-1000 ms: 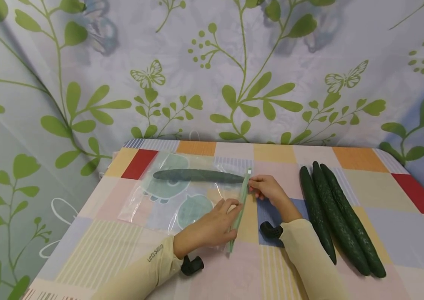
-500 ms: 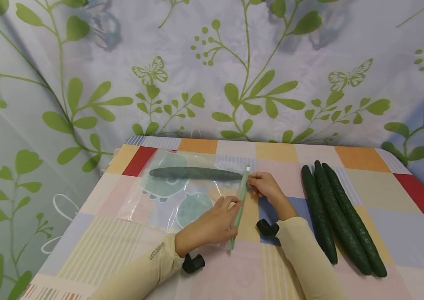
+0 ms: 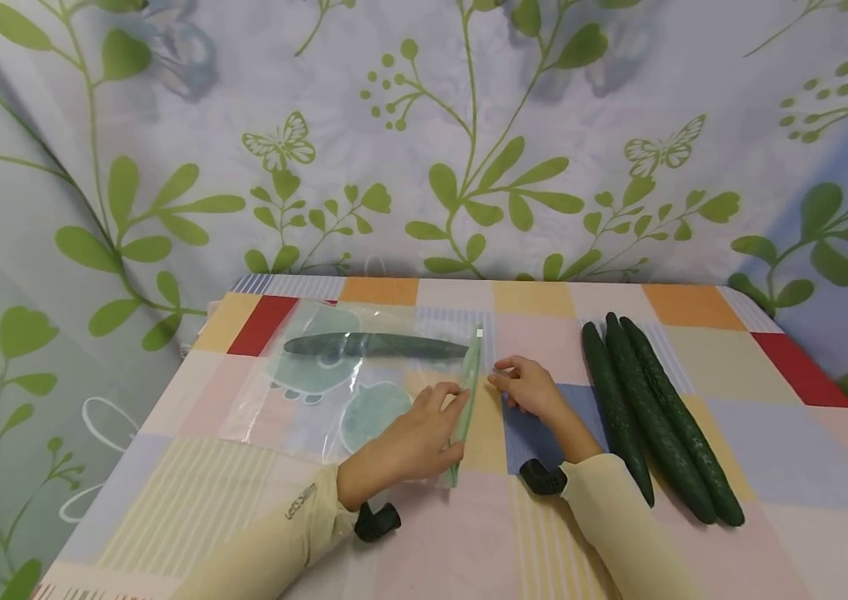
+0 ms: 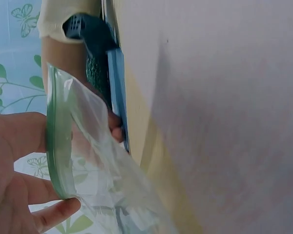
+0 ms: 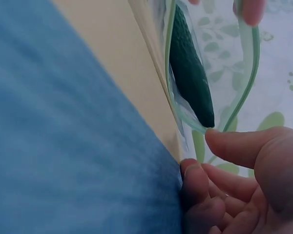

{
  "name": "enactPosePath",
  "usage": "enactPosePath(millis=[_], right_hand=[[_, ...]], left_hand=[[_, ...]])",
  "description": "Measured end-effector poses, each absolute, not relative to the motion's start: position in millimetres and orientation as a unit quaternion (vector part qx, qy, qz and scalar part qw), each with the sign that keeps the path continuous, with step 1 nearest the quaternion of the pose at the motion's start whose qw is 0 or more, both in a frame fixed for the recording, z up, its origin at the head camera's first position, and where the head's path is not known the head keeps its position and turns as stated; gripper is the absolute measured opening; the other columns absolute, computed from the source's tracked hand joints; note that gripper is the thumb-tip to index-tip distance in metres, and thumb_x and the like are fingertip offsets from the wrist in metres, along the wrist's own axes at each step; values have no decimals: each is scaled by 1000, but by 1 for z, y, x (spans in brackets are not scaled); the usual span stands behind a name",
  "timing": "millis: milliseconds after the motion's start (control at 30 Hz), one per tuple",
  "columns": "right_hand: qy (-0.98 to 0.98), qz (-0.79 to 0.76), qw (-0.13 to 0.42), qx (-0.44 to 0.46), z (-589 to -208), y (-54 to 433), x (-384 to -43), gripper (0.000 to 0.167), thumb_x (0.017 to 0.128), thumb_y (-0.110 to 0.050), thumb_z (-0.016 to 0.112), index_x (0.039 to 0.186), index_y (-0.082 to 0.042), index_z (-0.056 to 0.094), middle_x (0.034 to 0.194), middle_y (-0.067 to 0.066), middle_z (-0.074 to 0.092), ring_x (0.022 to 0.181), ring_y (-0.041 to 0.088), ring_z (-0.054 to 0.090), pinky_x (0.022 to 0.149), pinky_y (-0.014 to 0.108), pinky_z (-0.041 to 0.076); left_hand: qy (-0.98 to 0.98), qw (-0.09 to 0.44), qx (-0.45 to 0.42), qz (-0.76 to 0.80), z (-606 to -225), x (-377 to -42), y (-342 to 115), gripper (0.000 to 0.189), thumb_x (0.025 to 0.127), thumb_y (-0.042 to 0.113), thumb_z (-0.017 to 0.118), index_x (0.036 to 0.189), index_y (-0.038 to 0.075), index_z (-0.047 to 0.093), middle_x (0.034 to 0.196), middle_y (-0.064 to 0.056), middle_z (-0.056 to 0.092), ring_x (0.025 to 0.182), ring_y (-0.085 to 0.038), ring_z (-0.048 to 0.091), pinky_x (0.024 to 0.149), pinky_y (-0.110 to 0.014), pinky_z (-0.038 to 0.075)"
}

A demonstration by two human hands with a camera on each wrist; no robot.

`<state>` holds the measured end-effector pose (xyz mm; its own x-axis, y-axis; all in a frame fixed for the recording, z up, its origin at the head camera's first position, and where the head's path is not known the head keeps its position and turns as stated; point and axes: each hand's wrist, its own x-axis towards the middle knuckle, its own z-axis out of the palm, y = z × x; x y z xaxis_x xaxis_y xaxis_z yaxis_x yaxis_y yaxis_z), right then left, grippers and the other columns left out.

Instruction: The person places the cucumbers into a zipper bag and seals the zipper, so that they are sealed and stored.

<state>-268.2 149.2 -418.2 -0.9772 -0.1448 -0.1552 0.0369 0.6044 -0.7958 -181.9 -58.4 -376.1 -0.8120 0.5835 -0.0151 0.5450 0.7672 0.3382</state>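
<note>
A clear zip bag (image 3: 254, 408) with a green zip edge lies flat on the table, one cucumber (image 3: 378, 343) inside it near the far side. My left hand (image 3: 408, 433) pinches the green edge; in the left wrist view its fingers (image 4: 27, 134) hold that strip from both sides. The bag's mouth gapes in the right wrist view, the cucumber's tip (image 5: 202, 114) close to the corner. Just right of the mouth is my right hand (image 3: 532, 387), apart from the bag, thumb and fingers separated and loosely bent around nothing.
Three more cucumbers (image 3: 656, 417) lie side by side on the right of the patchwork-covered table (image 3: 784, 467). A leaf-patterned curtain (image 3: 424, 150) hangs behind the table's far edge. Each wrist wears a small black camera (image 3: 542, 477).
My right hand has let go of the far end of the green edge and drawn back slightly right and toward me. The left hand keeps its hold; the head view has shifted a little.
</note>
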Motion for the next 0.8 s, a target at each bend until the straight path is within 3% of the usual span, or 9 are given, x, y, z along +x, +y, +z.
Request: enactPosePath(millis=[267, 467, 633, 800], right_hand=[[914, -396, 78, -43, -418, 155, -244, 42, 88, -25, 59, 122, -1, 53, 85, 12, 61, 57, 14, 51, 50, 28, 42], [940, -329, 55, -74, -411, 160, -225, 43, 87, -22, 60, 121, 3, 53, 94, 15, 62, 74, 19, 56, 62, 32, 45], [952, -295, 45, -61, -402, 174, -200, 49, 87, -23, 60, 126, 4, 48, 102, 20, 59, 85, 28, 58, 67, 39, 47], [970, -244, 5, -20, -392, 199, -168, 56, 87, -28, 59, 131, 2, 42, 108, 25, 49, 88, 34, 57, 62, 40, 47]], left_hand=[[936, 62, 301, 169, -379, -184, -63, 65, 88, 28, 54, 143, 4, 28, 141, -9, 26, 130, -37, 29, 68, -28, 49], [935, 65, 300, 177, -379, -184, -64, 65, 89, 28, 53, 143, 3, 26, 142, -11, 25, 131, -43, 25, 75, -35, 51], [934, 60, 304, 176, -376, -182, -64, 65, 90, 28, 52, 143, 2, 26, 141, -12, 26, 130, -42, 27, 74, -35, 51], [933, 53, 310, 177, -373, -181, -63, 65, 89, 28, 53, 142, 2, 27, 140, -12, 27, 127, -35, 31, 67, -29, 49]])
